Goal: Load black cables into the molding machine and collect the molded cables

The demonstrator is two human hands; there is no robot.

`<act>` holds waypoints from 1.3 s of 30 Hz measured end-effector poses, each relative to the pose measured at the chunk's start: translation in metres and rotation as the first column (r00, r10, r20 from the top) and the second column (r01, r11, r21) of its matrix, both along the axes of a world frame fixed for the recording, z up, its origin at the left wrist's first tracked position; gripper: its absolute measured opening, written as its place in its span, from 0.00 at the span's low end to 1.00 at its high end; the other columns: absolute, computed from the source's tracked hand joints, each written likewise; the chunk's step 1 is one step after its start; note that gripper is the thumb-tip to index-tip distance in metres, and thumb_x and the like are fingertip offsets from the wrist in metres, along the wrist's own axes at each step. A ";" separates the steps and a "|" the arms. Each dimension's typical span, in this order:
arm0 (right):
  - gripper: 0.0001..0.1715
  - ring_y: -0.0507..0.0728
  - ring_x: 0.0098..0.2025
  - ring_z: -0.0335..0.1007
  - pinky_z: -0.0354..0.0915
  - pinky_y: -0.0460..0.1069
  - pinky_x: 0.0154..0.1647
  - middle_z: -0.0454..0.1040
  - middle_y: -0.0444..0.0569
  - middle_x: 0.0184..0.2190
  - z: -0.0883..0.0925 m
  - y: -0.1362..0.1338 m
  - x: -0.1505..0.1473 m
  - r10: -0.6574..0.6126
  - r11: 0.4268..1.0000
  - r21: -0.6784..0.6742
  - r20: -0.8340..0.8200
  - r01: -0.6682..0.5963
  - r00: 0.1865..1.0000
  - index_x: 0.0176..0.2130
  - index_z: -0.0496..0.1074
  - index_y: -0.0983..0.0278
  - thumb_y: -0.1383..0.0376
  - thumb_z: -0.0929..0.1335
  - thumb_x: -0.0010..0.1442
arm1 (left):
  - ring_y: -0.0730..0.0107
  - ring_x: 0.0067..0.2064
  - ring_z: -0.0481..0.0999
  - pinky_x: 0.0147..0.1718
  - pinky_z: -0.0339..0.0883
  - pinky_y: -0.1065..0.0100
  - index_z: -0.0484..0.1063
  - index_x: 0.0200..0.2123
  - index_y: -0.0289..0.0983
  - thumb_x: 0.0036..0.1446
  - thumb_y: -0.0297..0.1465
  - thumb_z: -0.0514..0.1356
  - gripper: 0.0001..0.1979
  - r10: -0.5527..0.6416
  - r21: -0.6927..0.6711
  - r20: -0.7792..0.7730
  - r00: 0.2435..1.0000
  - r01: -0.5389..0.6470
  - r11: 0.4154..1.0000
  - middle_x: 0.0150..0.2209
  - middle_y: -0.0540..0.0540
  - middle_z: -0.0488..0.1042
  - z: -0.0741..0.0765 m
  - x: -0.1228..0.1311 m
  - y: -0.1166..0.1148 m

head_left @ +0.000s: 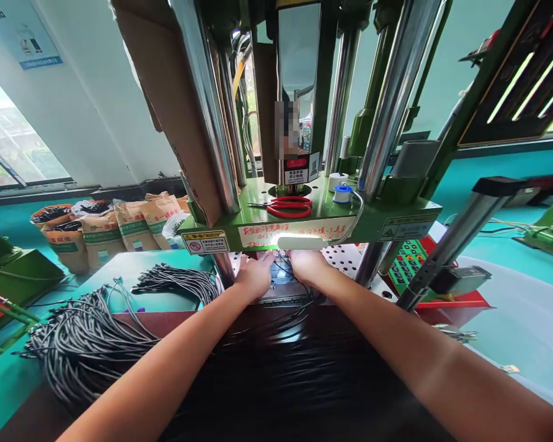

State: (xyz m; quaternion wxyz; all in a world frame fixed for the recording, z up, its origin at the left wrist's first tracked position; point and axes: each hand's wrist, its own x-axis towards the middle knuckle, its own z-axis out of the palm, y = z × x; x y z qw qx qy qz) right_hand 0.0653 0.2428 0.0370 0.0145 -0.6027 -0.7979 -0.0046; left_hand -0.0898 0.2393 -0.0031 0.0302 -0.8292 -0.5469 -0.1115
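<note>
Left hand, right hand at metal plate (black cables near).

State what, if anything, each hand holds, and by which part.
It cannot be told: the left hand and right hand are close to black cables under the green press, but their fingers are partly hidden.

The machine is green, its columns silver. The pliers are red-handled; the spool is blue and white. A white strip is lettered in red, the warning label yellow over white. The cables are black and grey, the table pale green, the sacks brown with green bands, the plate white with dark dots.
</note>
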 end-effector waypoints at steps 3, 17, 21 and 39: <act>0.18 0.59 0.47 0.70 0.68 0.58 0.47 0.70 0.54 0.49 -0.002 0.000 -0.001 0.012 1.000 0.006 0.036 -0.012 0.999 0.51 0.68 0.67 0.61 0.67 0.63 | 0.61 0.63 0.59 0.59 0.53 0.55 0.58 0.60 0.37 0.54 0.24 0.50 0.28 -0.100 0.020 0.013 0.995 0.100 0.995 0.63 0.43 0.61 -0.004 0.005 0.000; 0.17 0.59 0.46 0.71 0.68 0.57 0.46 0.71 0.53 0.48 -0.008 0.001 -0.014 -0.002 0.999 -0.040 -0.008 0.001 1.000 0.49 0.69 0.68 0.61 0.67 0.63 | 0.62 0.66 0.53 0.62 0.50 0.58 0.53 0.62 0.31 0.49 0.23 0.52 0.34 -0.195 -0.049 0.042 0.980 0.197 0.979 0.64 0.38 0.57 -0.013 -0.002 0.011; 0.18 0.59 0.48 0.70 0.66 0.58 0.50 0.71 0.53 0.50 -0.011 0.004 0.023 -0.087 0.996 0.012 -0.084 0.089 0.993 0.50 0.69 0.65 0.59 0.65 0.64 | 0.67 0.64 0.57 0.61 0.52 0.60 0.57 0.61 0.36 0.56 0.25 0.45 0.28 -0.179 -0.095 0.054 0.982 0.184 0.978 0.63 0.43 0.60 -0.002 0.003 0.014; 0.20 0.59 0.50 0.71 0.63 0.48 0.47 0.77 0.54 0.47 -0.035 0.019 0.068 -0.194 0.980 -0.008 -0.300 0.201 0.934 0.51 0.74 0.63 0.63 0.62 0.63 | 0.64 0.57 0.67 0.56 0.57 0.58 0.61 0.58 0.42 0.63 0.32 0.40 0.22 -0.261 -0.119 0.026 0.965 0.262 0.958 0.58 0.47 0.68 0.022 0.054 0.010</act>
